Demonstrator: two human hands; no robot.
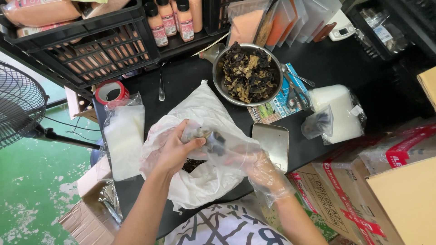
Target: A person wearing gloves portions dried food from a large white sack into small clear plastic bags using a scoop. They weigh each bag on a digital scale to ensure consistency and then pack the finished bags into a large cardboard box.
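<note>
Your black worktop point(345, 59) carries everything here, with a black slatted plastic crate point(97, 47) at its far left edge. In front of you lies a large crumpled white plastic sack point(200, 177), spread open beneath both hands. To its left rests a flat clear bag of white material point(123, 140), and well to the right stands a similar upright white-filled clear bag point(338, 111). Beyond the sack sits a round steel bowl heaped with dark dried fungus point(249, 72), with steel scissors point(294, 93) just beside it on a printed leaflet point(272, 111). A small square steel scale pan point(271, 140) lies near your right hand.

Your bare left hand point(175, 152) pinches the mouth of a small clear plastic bag holding dark fungus pieces point(213, 143), fingers closed on it. Your right hand point(259, 170), in a thin clear glove, grips that same bag from the other side, above the sack.
</note>
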